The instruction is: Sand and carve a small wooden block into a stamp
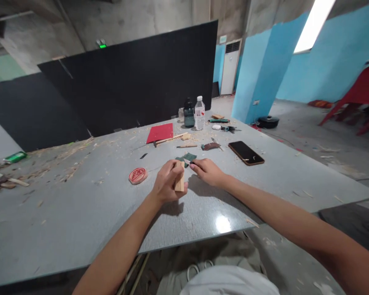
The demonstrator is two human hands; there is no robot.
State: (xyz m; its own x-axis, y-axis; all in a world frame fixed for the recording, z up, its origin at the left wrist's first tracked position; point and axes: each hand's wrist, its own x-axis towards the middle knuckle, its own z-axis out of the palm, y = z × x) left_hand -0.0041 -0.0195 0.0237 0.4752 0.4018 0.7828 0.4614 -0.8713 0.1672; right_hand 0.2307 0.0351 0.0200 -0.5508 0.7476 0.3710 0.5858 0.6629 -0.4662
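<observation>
My left hand [169,182] is closed round a small pale wooden block [179,180], held upright just above the grey table. Close by on the right, my right hand [207,171] grips a carving knife [187,162], its light blade pointing left toward the block; most of the handle is hidden in my fingers. Behind the block lies a dark green piece of cloth or paper [189,156]. Left of my hands rests a flat wooden disc [138,175] with a red carved or printed design.
A phone [246,153] lies to the right. Farther back are a red sheet [160,132], a wood-handled tool [187,146], a clear water bottle [199,113] and a dark bottle [189,114]. Wood shavings [70,170] litter the table's left side, near a green can [15,157].
</observation>
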